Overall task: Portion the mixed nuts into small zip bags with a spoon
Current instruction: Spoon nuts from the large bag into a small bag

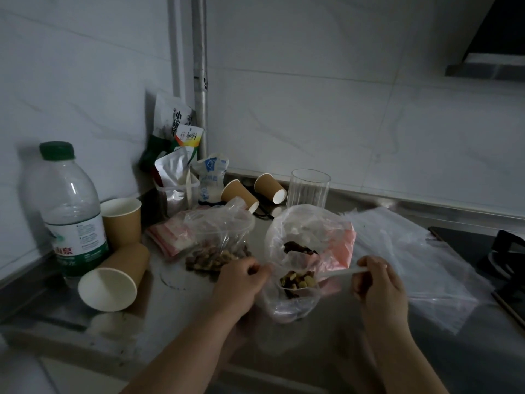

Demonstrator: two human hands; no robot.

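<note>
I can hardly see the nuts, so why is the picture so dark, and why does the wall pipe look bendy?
Head view: the room light is dim, so the nuts in the small bag look murky and the corners fade darker. The wide-angle lens makes the wall pipe lean. The left hand and the right hand holding the spoon look slightly soft.

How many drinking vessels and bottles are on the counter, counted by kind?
Brown paper cups: 4, one upright, three on their sides
Clear glass tumbler: 1
Plastic water bottle, green cap: 1
Total: 6
</note>
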